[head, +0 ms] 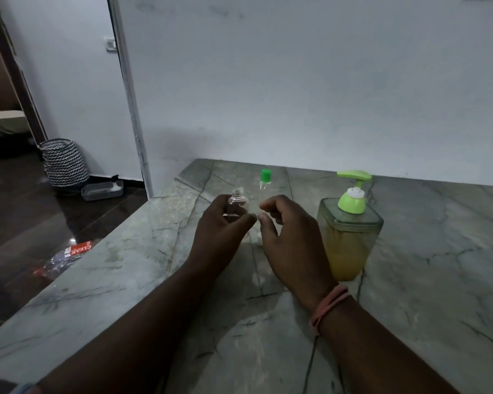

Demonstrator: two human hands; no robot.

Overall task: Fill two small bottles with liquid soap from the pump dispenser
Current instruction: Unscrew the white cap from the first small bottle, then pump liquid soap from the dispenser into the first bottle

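Observation:
My left hand (221,231) grips a small clear bottle (237,201) with an uncapped threaded neck, held upright just above the stone counter (125,280). My right hand (288,237) hovers right beside it with its fingers loosely curled, thumb tip almost touching my left thumb. Whether anything sits inside those fingers is hidden. A second small clear bottle with a green cap (265,183) stands upright behind my right hand. The pump dispenser (349,231), with a green pump head and yellow soap filling its lower part, stands just right of my right hand.
The counter meets a white wall at the back, and its left edge drops to a dark tiled floor. On the floor are a zigzag-patterned basket (64,163), a small grey tray (101,190) and a red-labelled wrapper (69,255).

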